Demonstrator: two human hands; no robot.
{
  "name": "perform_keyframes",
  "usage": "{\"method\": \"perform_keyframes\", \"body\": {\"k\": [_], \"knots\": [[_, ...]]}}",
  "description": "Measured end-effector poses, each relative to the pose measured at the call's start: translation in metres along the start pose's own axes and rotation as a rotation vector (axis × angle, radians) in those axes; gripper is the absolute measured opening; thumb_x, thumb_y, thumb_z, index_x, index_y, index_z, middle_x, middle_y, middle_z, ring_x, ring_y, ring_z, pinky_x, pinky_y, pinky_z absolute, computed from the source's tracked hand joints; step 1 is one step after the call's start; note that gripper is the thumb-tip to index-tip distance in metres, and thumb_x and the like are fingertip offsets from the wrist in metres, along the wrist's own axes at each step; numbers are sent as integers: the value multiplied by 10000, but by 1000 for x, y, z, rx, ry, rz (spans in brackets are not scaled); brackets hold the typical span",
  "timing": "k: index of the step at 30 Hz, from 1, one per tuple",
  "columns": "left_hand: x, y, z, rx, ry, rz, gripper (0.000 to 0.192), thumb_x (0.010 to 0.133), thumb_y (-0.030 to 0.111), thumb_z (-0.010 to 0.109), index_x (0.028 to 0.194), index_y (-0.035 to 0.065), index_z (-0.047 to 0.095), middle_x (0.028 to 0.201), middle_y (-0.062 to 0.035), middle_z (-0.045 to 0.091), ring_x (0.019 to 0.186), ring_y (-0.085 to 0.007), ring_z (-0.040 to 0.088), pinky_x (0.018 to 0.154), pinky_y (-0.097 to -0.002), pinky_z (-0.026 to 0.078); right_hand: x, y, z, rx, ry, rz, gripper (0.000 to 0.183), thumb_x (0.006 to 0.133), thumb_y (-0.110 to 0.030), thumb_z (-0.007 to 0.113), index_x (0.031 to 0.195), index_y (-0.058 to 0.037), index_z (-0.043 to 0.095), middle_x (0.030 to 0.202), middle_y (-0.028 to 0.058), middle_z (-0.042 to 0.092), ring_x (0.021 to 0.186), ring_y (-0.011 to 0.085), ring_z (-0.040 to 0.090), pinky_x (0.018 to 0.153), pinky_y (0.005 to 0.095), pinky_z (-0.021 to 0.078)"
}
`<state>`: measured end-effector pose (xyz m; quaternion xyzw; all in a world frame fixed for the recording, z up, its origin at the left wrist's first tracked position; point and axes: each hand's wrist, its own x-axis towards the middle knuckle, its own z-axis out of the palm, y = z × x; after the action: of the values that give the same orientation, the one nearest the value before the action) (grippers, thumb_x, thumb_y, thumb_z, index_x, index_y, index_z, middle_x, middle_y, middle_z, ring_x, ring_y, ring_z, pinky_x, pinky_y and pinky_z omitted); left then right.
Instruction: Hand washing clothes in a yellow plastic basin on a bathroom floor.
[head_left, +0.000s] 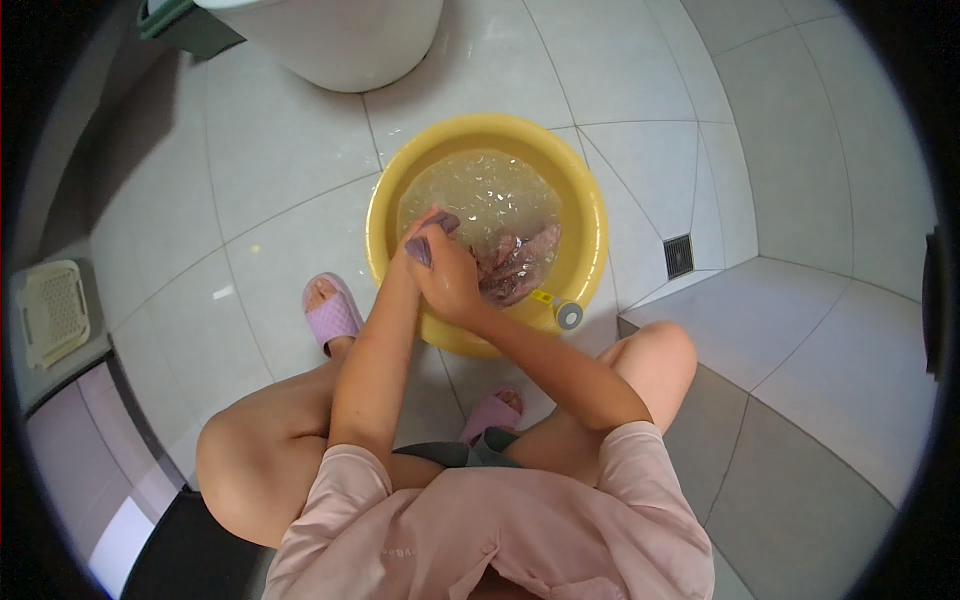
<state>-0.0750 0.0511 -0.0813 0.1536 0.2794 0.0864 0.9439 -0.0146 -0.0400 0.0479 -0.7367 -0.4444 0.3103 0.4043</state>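
A round yellow plastic basin (592, 225) holds cloudy, rippling water. My left hand (420, 232) and my right hand (450, 281) are pressed together over the basin's left inner side. Both grip a purple-grey wet cloth (420, 251), whose ends show between my fingers; the rest of it is hidden in my hands. Just right of my hands, a pinkish-brown wet fabric (536, 247) lies partly under the water. A round grey and white piece with a yellow tab (569, 315) sits at the basin's near right rim.
A white rounded fixture (360, 45) stands on the tiled floor beyond the basin, beside a green bin (199, 34). A square floor drain (679, 256) lies to the right, near a raised tiled ledge (750, 322). A cream plastic basket (56, 311) is at far left.
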Motion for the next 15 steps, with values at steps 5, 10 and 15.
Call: {"method": "perform_keyframes", "body": {"k": [5, 10, 15], "knots": [[-2, -22, 24, 580, 136, 561, 288, 863, 283, 486, 950, 21, 569, 848, -125, 582, 688, -219, 573, 616, -362, 481, 47, -3, -7, -298, 122, 160, 223, 789, -227, 547, 857, -15, 539, 679, 205, 561, 642, 362, 558, 610, 402, 428], [-2, -2, 115, 13, 588, 208, 279, 874, 256, 462, 937, 3, 561, 861, -105, 580, 701, -216, 565, 660, -361, 471, 82, 69, -37, 143, 253, 371, 312, 793, -301, 591, 745, 6, 572, 610, 121, 539, 573, 171, 461, 592, 339, 407], [4, -1, 113, -103, 645, 252, 306, 888, 264, 445, 1109, 52, 459, 1010, -89, 536, 870, -232, 539, 758, -391, 452, 92, 158, -57, 198, 322, 281, 352, 828, -323, 517, 913, 18, 547, 825, 196, 607, 772, 372, 571, 737, 404, 438]]}}
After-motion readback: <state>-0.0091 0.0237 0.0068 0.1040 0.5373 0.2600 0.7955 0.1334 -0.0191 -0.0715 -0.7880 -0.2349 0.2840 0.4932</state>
